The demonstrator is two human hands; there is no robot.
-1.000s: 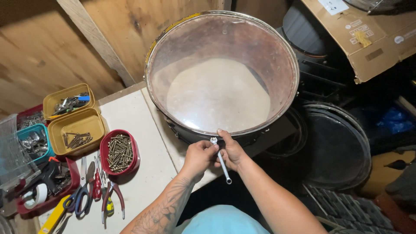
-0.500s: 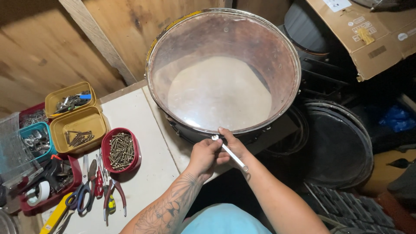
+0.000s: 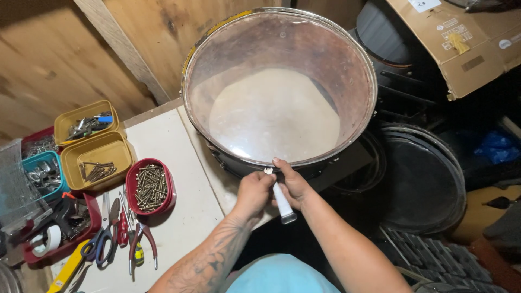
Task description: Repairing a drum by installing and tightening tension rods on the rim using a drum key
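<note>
Head cam looking straight down: both hands sit at the near rim of a big drum (image 3: 279, 87) that fills the upper middle of the frame, propped on the white table (image 3: 173, 228). Left hand (image 3: 254, 191) has its grip pinched together at the rim, right hand (image 3: 293, 184) is clamped on a white-handled tool (image 3: 283, 203) angled toward the bottom. Red tub of screws (image 3: 150, 187) sits lower left, yellow trays (image 3: 95, 154) beside it, pliers (image 3: 142, 241) just below.
</note>
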